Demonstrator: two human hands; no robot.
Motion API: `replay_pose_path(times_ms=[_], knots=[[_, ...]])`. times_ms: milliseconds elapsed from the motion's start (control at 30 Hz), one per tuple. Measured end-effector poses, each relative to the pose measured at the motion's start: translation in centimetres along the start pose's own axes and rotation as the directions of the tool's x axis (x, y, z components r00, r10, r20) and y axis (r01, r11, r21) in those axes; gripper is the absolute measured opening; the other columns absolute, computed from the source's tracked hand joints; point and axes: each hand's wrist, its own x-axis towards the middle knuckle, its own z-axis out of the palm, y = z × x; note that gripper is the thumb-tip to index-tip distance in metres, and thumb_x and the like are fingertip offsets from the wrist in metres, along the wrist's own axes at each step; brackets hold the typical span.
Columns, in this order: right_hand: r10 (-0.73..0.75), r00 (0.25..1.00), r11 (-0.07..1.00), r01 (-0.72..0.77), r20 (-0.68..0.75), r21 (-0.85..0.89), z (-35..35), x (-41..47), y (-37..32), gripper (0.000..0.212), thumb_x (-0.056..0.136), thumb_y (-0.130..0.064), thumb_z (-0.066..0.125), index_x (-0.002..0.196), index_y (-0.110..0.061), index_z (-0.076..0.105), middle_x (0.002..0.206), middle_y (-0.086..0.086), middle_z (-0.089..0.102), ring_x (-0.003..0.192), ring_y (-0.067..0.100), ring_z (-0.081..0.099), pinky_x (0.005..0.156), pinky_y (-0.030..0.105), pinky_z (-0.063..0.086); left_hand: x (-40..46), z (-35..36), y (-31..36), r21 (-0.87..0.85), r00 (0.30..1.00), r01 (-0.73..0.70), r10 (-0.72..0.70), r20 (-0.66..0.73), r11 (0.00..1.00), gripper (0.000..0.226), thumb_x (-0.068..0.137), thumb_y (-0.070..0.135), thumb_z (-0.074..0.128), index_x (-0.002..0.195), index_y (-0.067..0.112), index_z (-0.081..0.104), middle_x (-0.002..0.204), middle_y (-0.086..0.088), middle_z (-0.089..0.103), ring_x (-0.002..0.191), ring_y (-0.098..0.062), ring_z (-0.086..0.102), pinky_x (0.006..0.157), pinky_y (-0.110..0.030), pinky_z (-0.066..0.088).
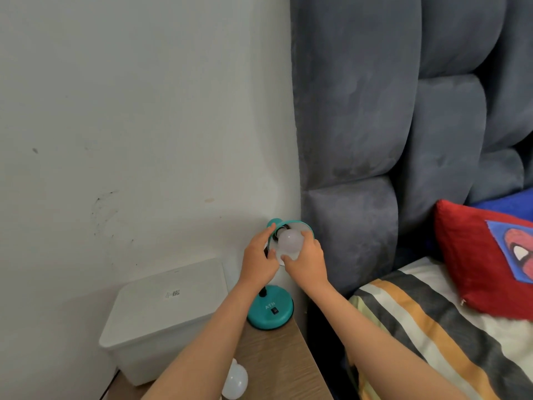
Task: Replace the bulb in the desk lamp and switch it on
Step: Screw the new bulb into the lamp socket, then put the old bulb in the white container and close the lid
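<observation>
A teal desk lamp stands on a wooden bedside table point(282, 356), its round base point(269, 311) carrying a black switch point(275, 310). The lamp's shade point(300, 225) is tilted toward me. A white bulb point(290, 241) sits at the socket inside the shade. My right hand point(305, 262) grips this bulb from the right and below. My left hand point(258, 259) holds the left rim of the shade. A second white bulb point(235, 383) lies on the table near its front edge, partly hidden by my left forearm.
A white lidded plastic box point(164, 310) stands left of the table against the white wall. A grey padded headboard point(375, 125) rises right of the lamp. A bed with striped bedding point(427, 327) and a red cushion point(484, 255) lies to the right.
</observation>
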Motion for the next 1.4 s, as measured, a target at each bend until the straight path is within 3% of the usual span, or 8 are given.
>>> replay_pose_path(times_ms=[233, 400, 567, 667, 900, 1067, 1267, 1400], knots=[[-0.215, 0.975, 0.976, 0.213, -0.055, -0.034, 0.7, -4.7, -1.3, 0.050, 0.086, -0.012, 0.060, 0.132, -0.004, 0.043, 0.132, 0.013, 0.051, 0.123, 0.025, 0.049, 0.094, 0.014, 0.029, -4.2, -3.2, -1.2, 0.013, 0.989, 0.147, -0.147, -0.026, 0.989, 0.051, 0.090, 0.012, 0.053, 0.139, 0.018, 0.037, 0.143, -0.003, 0.042, 0.131, -0.019, 0.040, 0.108, -0.029, 0.033], [-0.359, 0.927, 0.931, 0.364, 0.113, -0.035, 4.0, -7.5, -2.4, 0.043, 0.086, -0.016, 0.061, 0.126, -0.006, 0.050, 0.121, 0.009, 0.059, 0.114, 0.020, 0.055, 0.093, 0.016, 0.035, -7.6, -8.2, -3.7, 0.102, 0.962, 0.226, -0.206, -0.177, 0.969, 0.043, 0.089, 0.016, 0.055, 0.131, 0.015, 0.046, 0.135, -0.007, 0.049, 0.125, -0.021, 0.046, 0.106, -0.035, 0.038], [-0.268, 0.925, 0.961, 0.278, 0.267, 0.000, 7.8, -8.6, -3.5, 0.051, 0.085, -0.024, 0.063, 0.131, -0.009, 0.046, 0.128, 0.009, 0.054, 0.118, 0.020, 0.051, 0.094, 0.020, 0.036, -10.3, -13.2, -6.9, 0.196, 0.918, 0.338, -0.277, -0.285, 0.920, 0.041, 0.087, 0.022, 0.059, 0.127, 0.014, 0.050, 0.129, -0.011, 0.050, 0.121, -0.025, 0.046, 0.097, -0.028, 0.035], [-0.184, 0.904, 0.979, 0.205, 0.386, -0.012, 9.8, -8.4, -3.9, 0.067, 0.083, -0.034, 0.066, 0.138, -0.010, 0.036, 0.138, 0.012, 0.045, 0.127, 0.022, 0.044, 0.104, 0.030, 0.036, -11.4, -15.7, -8.9, 0.258, 0.880, 0.430, -0.337, -0.336, 0.865, 0.047, 0.085, 0.030, 0.062, 0.127, 0.014, 0.050, 0.133, -0.013, 0.045, 0.126, -0.029, 0.039, 0.103, -0.035, 0.033], [-0.063, 0.794, 0.986, 0.143, 0.605, -0.085, 13.0, -7.2, -3.6, 0.111, 0.062, -0.055, 0.077, 0.147, -0.021, 0.014, 0.152, 0.008, 0.021, 0.139, 0.024, 0.026, 0.113, 0.038, 0.028, -13.1, -20.3, -13.6, 0.356, 0.807, 0.590, -0.533, -0.253, 0.725, 0.103, 0.058, 0.075, 0.065, 0.140, 0.022, 0.029, 0.146, -0.011, 0.025, 0.137, -0.031, 0.025, 0.112, -0.046, 0.029], [-0.050, 0.794, 0.984, 0.142, 0.606, -0.105, 14.5, -6.6, -3.3, 0.117, 0.056, -0.056, 0.081, 0.146, -0.018, 0.015, 0.144, 0.009, 0.030, 0.133, 0.024, 0.032, 0.109, 0.038, 0.032, -13.2, -21.3, -15.3, 0.342, 0.801, 0.591, -0.584, -0.135, 0.731, 0.118, 0.055, 0.069, 0.073, 0.145, 0.018, 0.015, 0.145, -0.011, 0.021, 0.136, -0.030, 0.026, 0.110, -0.044, 0.033], [-0.042, 0.805, 0.975, 0.163, 0.592, -0.152, 14.7, -6.7, -3.2, 0.113, 0.054, -0.065, 0.076, 0.141, -0.015, 0.023, 0.142, 0.009, 0.030, 0.131, 0.024, 0.034, 0.109, 0.040, 0.036, -13.3, -21.1, -15.4, 0.263, 0.822, 0.570, -0.542, -0.177, 0.778, 0.105, 0.058, 0.056, 0.079, 0.139, 0.014, 0.027, 0.134, -0.010, 0.031, 0.130, -0.028, 0.032, 0.106, -0.037, 0.033], [-0.042, 0.814, 0.976, 0.159, 0.579, -0.152, 14.5, -6.9, -3.7, 0.117, 0.051, -0.070, 0.074, 0.142, -0.016, 0.023, 0.146, 0.009, 0.026, 0.135, 0.025, 0.029, 0.111, 0.044, 0.034, -13.3, -21.2, -15.0, 0.229, 0.831, 0.554, -0.515, -0.210, 0.801, 0.111, 0.056, 0.056, 0.081, 0.142, 0.014, 0.024, 0.136, -0.008, 0.029, 0.131, -0.026, 0.030, 0.108, -0.037, 0.031]])
